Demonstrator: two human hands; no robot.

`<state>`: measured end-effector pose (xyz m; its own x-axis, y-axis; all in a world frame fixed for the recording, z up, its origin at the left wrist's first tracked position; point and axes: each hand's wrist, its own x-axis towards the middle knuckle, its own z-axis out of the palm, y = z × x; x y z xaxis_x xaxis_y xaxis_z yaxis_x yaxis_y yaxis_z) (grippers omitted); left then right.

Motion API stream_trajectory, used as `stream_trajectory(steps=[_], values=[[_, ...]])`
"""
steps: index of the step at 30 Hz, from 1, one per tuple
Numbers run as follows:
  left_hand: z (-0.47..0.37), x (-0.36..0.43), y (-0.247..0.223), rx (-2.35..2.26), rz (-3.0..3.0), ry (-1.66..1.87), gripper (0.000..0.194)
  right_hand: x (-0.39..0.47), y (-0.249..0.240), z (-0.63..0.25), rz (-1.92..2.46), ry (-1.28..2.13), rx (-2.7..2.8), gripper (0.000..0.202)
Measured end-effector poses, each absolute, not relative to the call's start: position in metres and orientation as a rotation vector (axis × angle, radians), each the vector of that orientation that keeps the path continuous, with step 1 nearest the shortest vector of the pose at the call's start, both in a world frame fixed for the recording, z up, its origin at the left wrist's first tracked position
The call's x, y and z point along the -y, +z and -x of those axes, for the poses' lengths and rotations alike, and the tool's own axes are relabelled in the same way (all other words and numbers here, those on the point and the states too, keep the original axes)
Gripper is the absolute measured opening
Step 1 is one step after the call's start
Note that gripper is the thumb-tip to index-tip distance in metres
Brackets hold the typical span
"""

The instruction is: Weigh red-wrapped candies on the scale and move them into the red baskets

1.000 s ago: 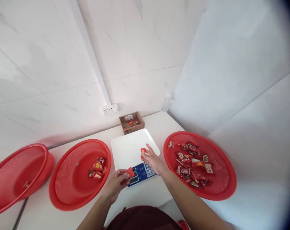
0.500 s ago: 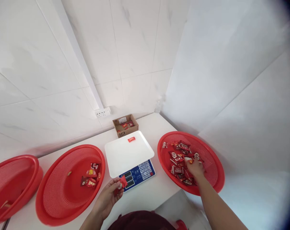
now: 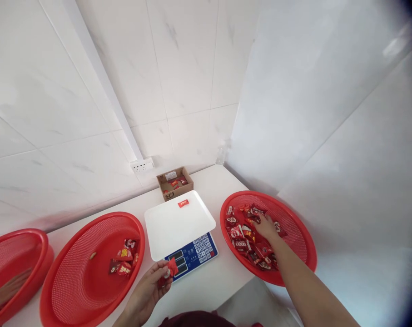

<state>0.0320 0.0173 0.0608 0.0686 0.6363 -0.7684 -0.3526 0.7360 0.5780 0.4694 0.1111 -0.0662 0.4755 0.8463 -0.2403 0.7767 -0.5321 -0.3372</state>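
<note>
My left hand (image 3: 153,284) is closed around small red candy packets (image 3: 168,271), just in front of the scale's display. Inside the right red basket (image 3: 310,247), my right hand (image 3: 266,228) reaches among many loose red candy packets (image 3: 241,245). Its fingers are stretched out and touch the pile, and their tips are partly hidden. Between the baskets stands a scale with a white pan (image 3: 178,222) and a blue keypad panel (image 3: 192,255). One small red packet (image 3: 183,203) lies on the pan near its far edge.
A second red basket (image 3: 47,290) at the left holds several packets (image 3: 126,259) and a small tan piece (image 3: 93,256). Another person's forearm (image 3: 8,290) reaches into a third basket (image 3: 38,238). Behind the scale sits a cardboard box (image 3: 175,184) with packets, near a wall socket (image 3: 142,165).
My right hand has moved slightly up and left across the pile, and packets there have shifted. Another person's arm has come into the far-left basket. My left hand still holds its packets.
</note>
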Motion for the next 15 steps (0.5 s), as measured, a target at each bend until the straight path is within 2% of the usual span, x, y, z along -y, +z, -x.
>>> stream_trajectory(steps=[3,6,13,15], values=[[-0.027,-0.016,0.060,-1.304,-0.274,0.762,0.031,-0.122,-0.067,-0.476,2.583,0.605,1.424,0.065],[-0.023,-0.015,0.058,-1.308,-0.273,0.756,0.034,-0.123,-0.072,-0.474,2.566,0.644,1.491,0.061],[-0.029,-0.022,0.055,-1.307,-0.244,0.768,0.029,-0.111,-0.076,-0.467,2.432,0.831,1.658,0.021],[-0.033,-0.025,0.057,-1.298,-0.255,0.763,0.028,-0.113,-0.074,-0.473,2.453,0.846,1.659,0.016]])
